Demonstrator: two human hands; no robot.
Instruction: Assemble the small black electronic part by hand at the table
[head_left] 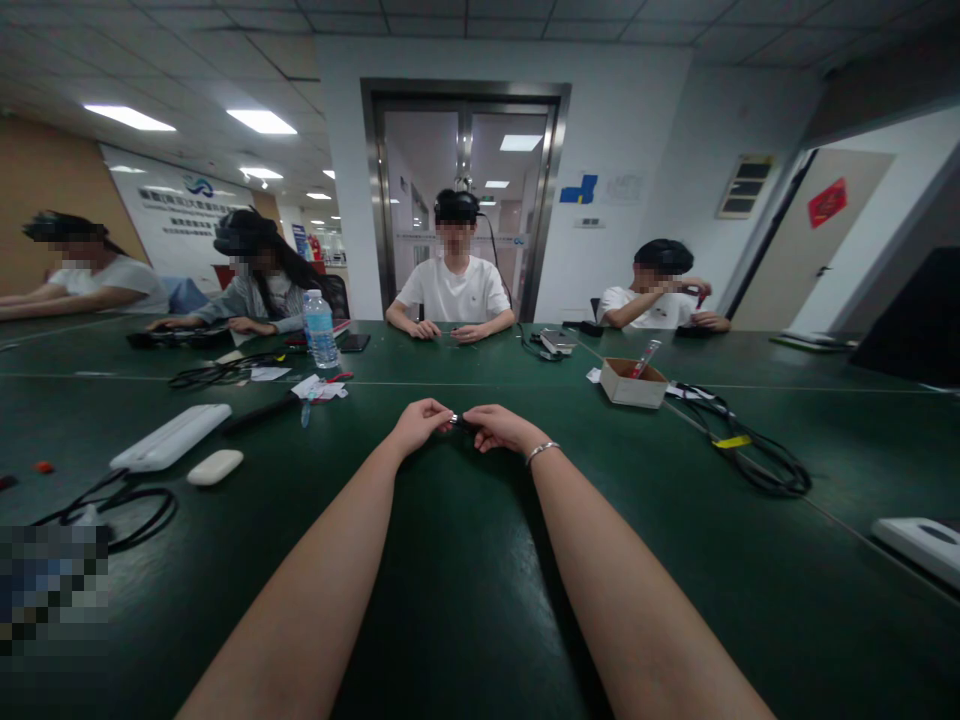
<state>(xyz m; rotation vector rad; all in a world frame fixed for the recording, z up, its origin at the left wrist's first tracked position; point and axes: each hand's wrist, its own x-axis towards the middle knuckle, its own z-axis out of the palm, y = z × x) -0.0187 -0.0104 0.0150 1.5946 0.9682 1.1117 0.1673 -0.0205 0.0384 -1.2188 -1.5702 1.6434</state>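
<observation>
Both arms reach forward over the dark green table (450, 560). My left hand (422, 426) is closed, its thumb and fingertips pinching a small piece with a shiny metal end (454, 420). Close against it, my right hand (504, 428), with a silver bracelet at the wrist, is closed on the dark side of the same small piece. Whether this is one part or two joined parts cannot be made out. The fingers hide most of it.
Left lie a white power strip (171, 438), a white rounded case (215, 467) and black cables (142, 515). A water bottle (321, 330) stands farther back. Right are a cardboard box (632, 384) and coiled cable (765, 462). Several people with headsets sit around the table.
</observation>
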